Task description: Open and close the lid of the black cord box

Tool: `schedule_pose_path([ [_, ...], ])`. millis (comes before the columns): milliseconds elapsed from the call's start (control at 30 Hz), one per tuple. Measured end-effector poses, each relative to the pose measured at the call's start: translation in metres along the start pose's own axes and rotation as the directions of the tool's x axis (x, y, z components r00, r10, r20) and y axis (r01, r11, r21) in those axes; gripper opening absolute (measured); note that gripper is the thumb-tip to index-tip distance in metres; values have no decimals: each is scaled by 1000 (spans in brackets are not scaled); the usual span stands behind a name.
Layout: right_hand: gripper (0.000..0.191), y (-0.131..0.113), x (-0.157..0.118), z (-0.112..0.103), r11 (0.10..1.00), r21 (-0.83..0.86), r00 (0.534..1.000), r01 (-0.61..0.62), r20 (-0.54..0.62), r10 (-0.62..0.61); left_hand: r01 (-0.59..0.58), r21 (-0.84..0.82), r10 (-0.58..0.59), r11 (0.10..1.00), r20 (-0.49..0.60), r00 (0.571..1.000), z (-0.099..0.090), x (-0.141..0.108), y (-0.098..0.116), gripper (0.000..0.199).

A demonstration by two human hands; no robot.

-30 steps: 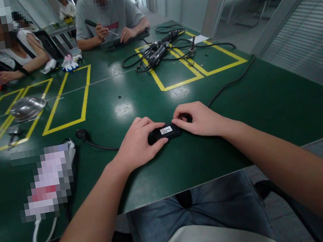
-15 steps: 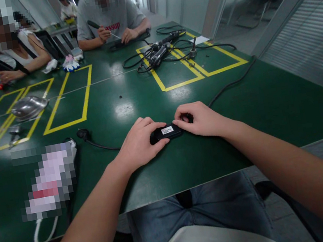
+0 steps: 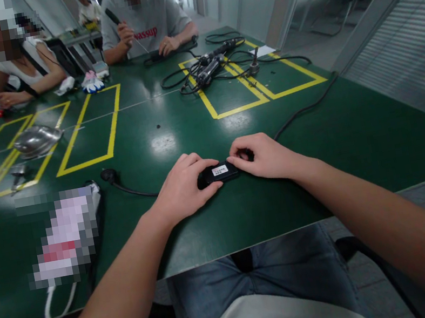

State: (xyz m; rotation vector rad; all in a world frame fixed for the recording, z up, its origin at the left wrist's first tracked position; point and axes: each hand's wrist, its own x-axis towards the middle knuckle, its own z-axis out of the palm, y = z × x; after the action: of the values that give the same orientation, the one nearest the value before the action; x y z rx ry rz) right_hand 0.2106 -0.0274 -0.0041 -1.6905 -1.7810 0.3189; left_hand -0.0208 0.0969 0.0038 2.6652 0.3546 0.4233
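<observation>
A small black box (image 3: 226,171) with a white label on top lies on the green table (image 3: 209,231) in front of me. My left hand (image 3: 186,185) grips its left end between thumb and fingers. At the right end, my right hand (image 3: 255,157) is closed with thumb and fingertips pinched on the box's edge, by the cable. A black cable (image 3: 300,111) runs from behind my right hand to the far right table edge. Left of my left hand, another cable ends in a black plug (image 3: 109,176).
A pixelated device (image 3: 65,234) with a white cord lies at the left. Black tools with tangled cables (image 3: 210,70), a metal bowl-like part (image 3: 37,140) and gloves (image 3: 92,82) are farther back. Across the table, a person (image 3: 147,20) holds a screwdriver (image 3: 112,16).
My hands and the black box have not visibly moved. The person across has raised the screwdriver and shifted it left. At the far left, another person's hand has moved.
</observation>
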Motion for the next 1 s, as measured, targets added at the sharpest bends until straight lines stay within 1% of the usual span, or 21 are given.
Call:
schedule_pose_path([
  [233,21,2,-1,-1,999,-47,1000,15,9,-14,0,-42,0,999,10,1000,-3,-1,2,35],
  [333,27,2,0,-3,998,-55,1000,20,22,-19,28,-83,-29,996,-20,999,-4,0,2,32],
  [433,28,2,0,-6,998,-51,999,25,25,-24,108,-92,-119,990,-125,985,-5,1,-2,31],
  [533,22,1,-1,-8,999,-30,999,26,41,-25,232,-40,-235,972,-235,943,-5,2,-10,25],
  [633,13,0,-1,-9,999,29,997,26,68,-27,326,4,-312,945,-283,907,-5,1,-20,20],
  [700,6,-1,-2,-10,997,75,996,18,86,-24,348,17,-330,937,-278,902,-5,1,-25,17],
  [800,3,-1,-3,-10,992,124,994,-3,111,-11,350,38,-332,936,-231,914,-3,0,-27,13],
  [867,5,0,-4,-11,990,142,992,-14,129,-5,319,68,-297,945,-221,929,-3,0,-24,10],
  [933,6,0,-4,-12,988,152,989,-22,145,-1,242,103,-211,965,-244,946,-5,0,-20,8],
  [1000,8,1,-4,-13,986,162,987,-34,159,8,137,114,-107,984,-238,965,-8,-2,-14,9],
])
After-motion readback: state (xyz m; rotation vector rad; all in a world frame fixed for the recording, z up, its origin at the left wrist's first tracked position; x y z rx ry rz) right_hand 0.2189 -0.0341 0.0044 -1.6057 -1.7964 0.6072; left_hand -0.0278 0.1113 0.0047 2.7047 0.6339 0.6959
